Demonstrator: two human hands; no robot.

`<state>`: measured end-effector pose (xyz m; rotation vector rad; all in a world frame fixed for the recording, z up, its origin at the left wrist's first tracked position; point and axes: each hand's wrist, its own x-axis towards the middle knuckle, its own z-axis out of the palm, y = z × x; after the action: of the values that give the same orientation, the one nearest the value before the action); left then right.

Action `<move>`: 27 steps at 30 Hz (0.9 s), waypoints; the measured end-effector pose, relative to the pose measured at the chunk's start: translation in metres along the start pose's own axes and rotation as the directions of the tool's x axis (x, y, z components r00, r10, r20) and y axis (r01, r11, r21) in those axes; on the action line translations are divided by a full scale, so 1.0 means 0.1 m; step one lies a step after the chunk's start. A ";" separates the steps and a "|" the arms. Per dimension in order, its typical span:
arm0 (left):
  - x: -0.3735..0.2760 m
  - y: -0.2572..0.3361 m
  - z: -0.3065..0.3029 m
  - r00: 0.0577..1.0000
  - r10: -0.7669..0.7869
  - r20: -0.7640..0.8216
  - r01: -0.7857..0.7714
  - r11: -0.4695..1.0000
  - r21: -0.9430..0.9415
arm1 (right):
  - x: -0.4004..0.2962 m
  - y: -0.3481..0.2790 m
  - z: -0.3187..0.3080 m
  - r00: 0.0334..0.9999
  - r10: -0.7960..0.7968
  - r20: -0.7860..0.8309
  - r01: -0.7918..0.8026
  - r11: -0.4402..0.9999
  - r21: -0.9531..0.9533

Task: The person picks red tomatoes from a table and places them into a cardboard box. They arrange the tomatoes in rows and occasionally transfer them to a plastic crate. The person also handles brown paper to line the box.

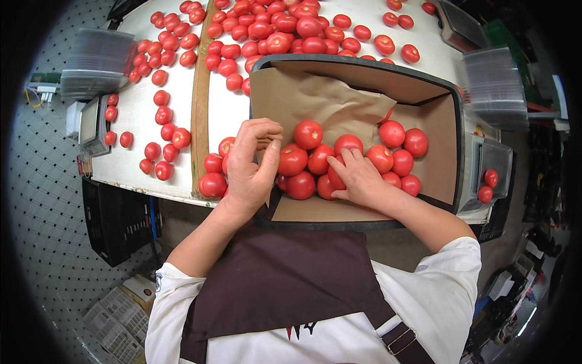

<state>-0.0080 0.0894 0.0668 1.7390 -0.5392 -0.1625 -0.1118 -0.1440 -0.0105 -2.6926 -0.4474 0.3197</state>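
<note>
A dark plastic crate [458,150] lined with brown paper [318,98] stands before me, its near side towards my apron. Several red tomatoes [293,160] lie inside it, mostly along the near and middle part. My right hand [357,175] reaches into the crate, with fingers and thumb around a tomato [336,176] among the others. Over the crate's left rim hovers my left hand [252,166], fingers bent and thumb apart, with nothing seen in it. Just left of that hand, a few tomatoes [213,184] rest on the white table [218,123], partly hidden by it.
Beyond the crate lies a large heap of tomatoes [273,32]. A brown strip [200,100] divides the table, with more tomatoes [163,115] to its left. Scales [91,123] and stacked clear plastic containers [97,61] stand left; another stack [495,88] and scale [489,159] stand right.
</note>
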 end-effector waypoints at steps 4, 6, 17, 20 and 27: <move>-0.15 -0.01 0.10 0.961 -0.176 0.214 0.214 0.963 -0.166 | 0.09 0.14 -0.06 0.998 0.021 0.051 -0.027 0.992 0.125; -0.23 0.05 0.22 0.874 -0.356 0.331 0.458 0.830 -0.318 | 0.20 0.10 -0.35 0.949 0.286 0.136 -0.314 0.799 0.513; -0.14 0.09 -0.04 0.667 -0.471 0.577 0.683 0.077 -0.726 | 0.45 0.14 -0.17 0.988 0.152 -0.017 -0.141 0.947 0.288; -0.25 -0.01 -0.15 0.712 -0.413 0.568 0.632 0.026 -0.774 | 0.41 0.13 0.35 0.989 0.027 -0.147 -0.027 1.000 0.007; -0.48 -0.15 -0.11 0.621 -0.408 0.669 0.712 -0.063 -0.699 | 0.56 0.08 0.53 0.987 0.152 -0.054 -0.149 0.987 0.068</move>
<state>-0.0419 0.1219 0.0464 0.4921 0.2598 -1.1508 -0.0728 -0.1135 -0.0707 -2.6706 -0.2131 0.2911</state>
